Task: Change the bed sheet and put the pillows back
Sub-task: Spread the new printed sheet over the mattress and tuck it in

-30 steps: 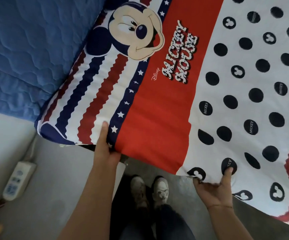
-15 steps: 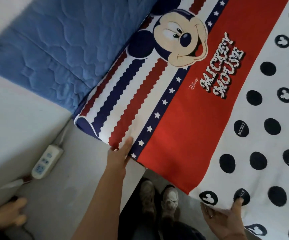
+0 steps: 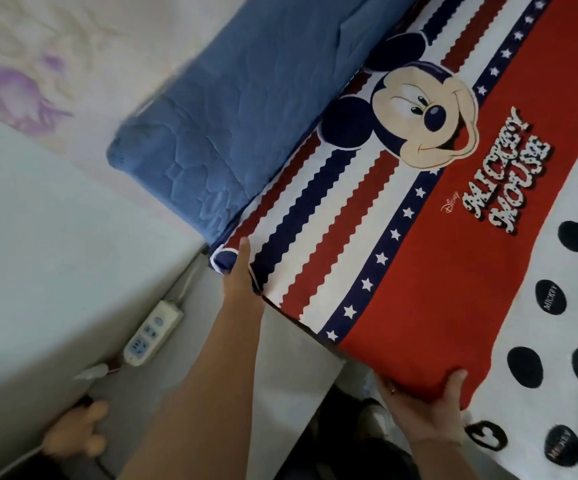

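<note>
Red cotton fills the nearest grip: the right hand point(image 3: 426, 407) curls under the hanging edge of the printed cartoon-mouse bed sheet point(image 3: 419, 271), thumb on top of the red band and fingers tucked beneath, so the cloth is pinched between them. The sheet lies spread over the bed, its near edge draping off the side above the grey floor point(image 3: 55, 393).

A little farther on, the left hand point(image 3: 242, 271) lies nearly flat and extended along the striped corner of the same sheet, fingers straight, pressing or sliding beside the hem; whether any cloth is caught under it cannot be told.

This looks like the stage of fitting the fresh sheet, working along the side edge. The next move probably calls for drawing the corner taut and tucking it down.

Beyond the corner lies a blue quilted pad point(image 3: 218, 126), touching the sheet's striped edge, with pale floral bedding point(image 3: 38, 81) farthest off. A white power strip point(image 3: 152, 332) lies on the floor.
</note>
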Tool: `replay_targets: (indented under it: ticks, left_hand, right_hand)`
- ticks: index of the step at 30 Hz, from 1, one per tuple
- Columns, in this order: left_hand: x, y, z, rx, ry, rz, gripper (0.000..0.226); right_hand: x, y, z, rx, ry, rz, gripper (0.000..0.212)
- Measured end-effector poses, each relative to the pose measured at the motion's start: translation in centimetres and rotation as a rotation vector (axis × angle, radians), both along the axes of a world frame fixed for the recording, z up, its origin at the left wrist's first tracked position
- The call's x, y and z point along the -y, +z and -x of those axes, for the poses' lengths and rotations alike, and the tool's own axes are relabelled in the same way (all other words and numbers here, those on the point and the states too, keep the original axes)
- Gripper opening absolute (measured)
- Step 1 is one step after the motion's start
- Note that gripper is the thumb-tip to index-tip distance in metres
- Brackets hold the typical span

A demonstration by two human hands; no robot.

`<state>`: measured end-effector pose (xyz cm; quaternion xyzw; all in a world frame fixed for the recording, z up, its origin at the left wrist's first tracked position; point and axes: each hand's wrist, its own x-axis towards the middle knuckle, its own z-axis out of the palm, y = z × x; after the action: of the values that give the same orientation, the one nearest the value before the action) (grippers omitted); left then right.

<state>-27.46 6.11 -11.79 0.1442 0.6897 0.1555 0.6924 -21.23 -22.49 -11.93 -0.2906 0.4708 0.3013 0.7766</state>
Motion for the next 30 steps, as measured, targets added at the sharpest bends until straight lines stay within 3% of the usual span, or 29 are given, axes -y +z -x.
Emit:
replay_targets:
  ticks: [2, 3, 7, 9, 17, 22, 25, 28, 30]
  left_hand:
    - [-0.3, 0.3, 0.7, 0.066, 0.025, -0.025, 0.070]
    - [-0.7, -0.1, 0.7, 0.110, 0.010, -0.050, 0.063]
    - [-1.4, 0.0, 0.5, 0.315, -0.043, -0.063, 0.063]
    - [-1.4, -0.2, 1.0, 0.342, -0.048, -0.061, 0.050]
    - [-2.1, -1.0, 1.7, 0.471, -0.078, -0.134, 0.060]
    - [-2.9, -3.4, 2.7, 0.232, -0.063, -0.119, 0.070]
    - [-3.2, -2.9, 2.5, -0.145, -0.138, -0.222, 0.083]
    - [-2.1, -1.7, 2.1, -0.607, -0.383, -0.644, 0.081]
    - [-0.9, -0.8, 1.8, -0.682, -0.527, -0.975, 0.065]
  right_hand:
    - [-0.5, -0.1, 0.2, 0.034, -0.001, 0.012, 0.142]
    - [-0.6, -0.2, 0.3, 0.046, 0.004, 0.021, 0.142]
    - [-0.9, 0.0, 0.3, 0.045, -0.010, 0.079, 0.136]
    - [-0.9, -0.1, 0.5, 0.046, -0.020, 0.086, 0.130]
    - [-1.1, -1.0, 1.1, 0.022, -0.020, 0.124, 0.139]
    - [-1.8, -2.6, 1.6, -0.008, 0.070, 0.186, 0.142]
    - [-1.9, -2.5, 1.6, -0.022, 0.064, 0.207, 0.134]
    - [-1.9, -2.4, 1.7, -0.055, 0.094, 0.215, 0.149]
    - [-2.0, -2.2, 1.7, -0.067, 0.094, 0.237, 0.154]
